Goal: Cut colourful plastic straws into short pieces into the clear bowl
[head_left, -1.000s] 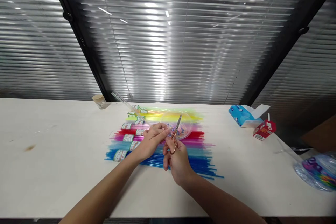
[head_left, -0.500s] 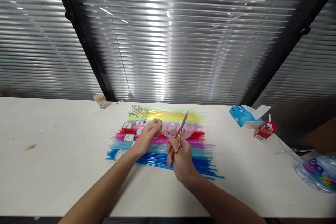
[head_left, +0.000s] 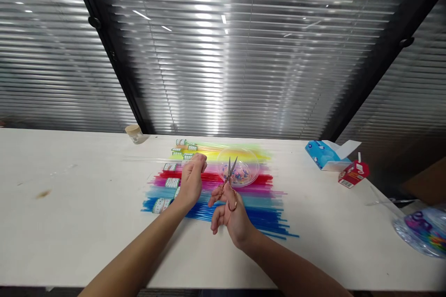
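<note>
Clear straws (head_left: pixel 153 160) stick out to the left from my left hand (head_left: pixel 193 178), which is closed around them. My right hand (head_left: pixel 232 216) has its thumb and a finger in the handles of copper-coloured scissors (head_left: pixel 228 177); the blades are parted and point away from me. Just beyond the blades lies a clear round plastic container (head_left: pixel 257 167) with small coloured cut pieces inside. Both hands are above bundles of long coloured straws, among them blue straws (head_left: pixel 265 220), red straws (head_left: pixel 268 179) and yellow straws (head_left: pixel 205 154), with paper labels wrapped round their left ends.
On the white table (head_left: pixel 87 222), a small jar with a beige lid (head_left: pixel 133 133) stands at the back left. A blue tissue box (head_left: pixel 322 154) and a red carton (head_left: pixel 353 175) sit at the right. A clear plastic package (head_left: pixel 423 229) lies at the right edge. Blinds (head_left: pixel 223 55) rise behind.
The straws in my left hand have swung from slanting to nearly level, pointing left. The scissors have opened and moved slightly left and nearer, and my right-hand fingers have spread.
</note>
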The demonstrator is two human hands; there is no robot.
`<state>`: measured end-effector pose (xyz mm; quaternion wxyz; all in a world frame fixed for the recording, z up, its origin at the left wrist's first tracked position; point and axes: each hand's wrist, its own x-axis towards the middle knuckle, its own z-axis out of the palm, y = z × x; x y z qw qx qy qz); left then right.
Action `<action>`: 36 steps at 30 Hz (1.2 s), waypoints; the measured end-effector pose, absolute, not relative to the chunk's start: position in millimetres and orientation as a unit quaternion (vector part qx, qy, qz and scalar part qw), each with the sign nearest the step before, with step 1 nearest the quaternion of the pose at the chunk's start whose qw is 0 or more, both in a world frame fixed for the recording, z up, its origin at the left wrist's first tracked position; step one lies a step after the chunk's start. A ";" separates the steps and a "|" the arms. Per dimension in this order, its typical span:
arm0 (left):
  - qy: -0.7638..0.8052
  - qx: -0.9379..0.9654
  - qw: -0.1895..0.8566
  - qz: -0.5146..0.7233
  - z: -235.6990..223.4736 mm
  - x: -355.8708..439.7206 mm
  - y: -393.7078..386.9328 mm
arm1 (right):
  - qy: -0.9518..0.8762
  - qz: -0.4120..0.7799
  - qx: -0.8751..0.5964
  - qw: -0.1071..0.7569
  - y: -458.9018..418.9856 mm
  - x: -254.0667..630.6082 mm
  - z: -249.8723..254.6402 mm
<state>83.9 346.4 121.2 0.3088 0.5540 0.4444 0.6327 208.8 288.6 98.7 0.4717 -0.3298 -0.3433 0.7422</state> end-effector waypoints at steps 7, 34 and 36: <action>0.462 0.595 0.276 0.597 123.2 90.0 340.3 | -0.391 0.741 -0.350 0.420 290.8 207.7 93.1; 0.458 0.677 0.233 0.528 122.9 89.2 342.7 | -0.362 0.734 -0.396 0.416 298.7 214.3 97.7; 0.459 0.677 0.234 0.526 122.5 88.5 343.1 | -0.363 0.734 -0.392 0.420 298.3 213.6 98.0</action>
